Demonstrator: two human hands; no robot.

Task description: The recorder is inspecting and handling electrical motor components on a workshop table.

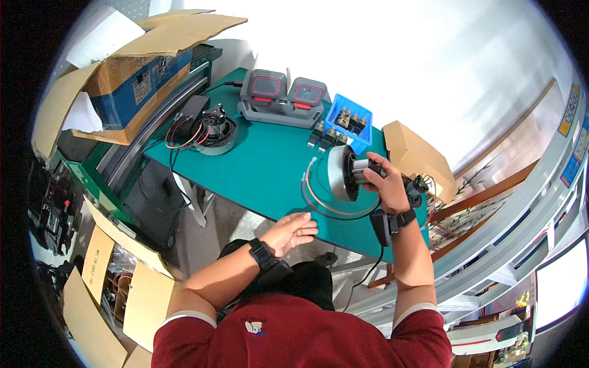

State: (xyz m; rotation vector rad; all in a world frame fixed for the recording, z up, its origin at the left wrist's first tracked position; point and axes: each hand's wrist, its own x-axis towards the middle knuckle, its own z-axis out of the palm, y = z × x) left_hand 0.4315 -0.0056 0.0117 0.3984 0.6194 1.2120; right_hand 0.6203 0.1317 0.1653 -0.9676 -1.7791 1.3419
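My right hand (pixel 385 182) grips the grey hub of a round white and black motor (pixel 342 173) that stands on its edge on the green table (pixel 264 159). Red, black and white wires (pixel 319 202) loop out from the motor across the table. My left hand (pixel 293 232) hovers open at the table's near edge, palm flat, holding nothing. Both wrists wear black bands.
A second round motor with red and black wires (pixel 216 132) lies at the table's far left. A grey case with two red-framed windows (pixel 282 97) and a blue bin of small parts (pixel 348 121) stand at the back. Cardboard boxes (pixel 132 73) sit left, another (pixel 417 156) right.
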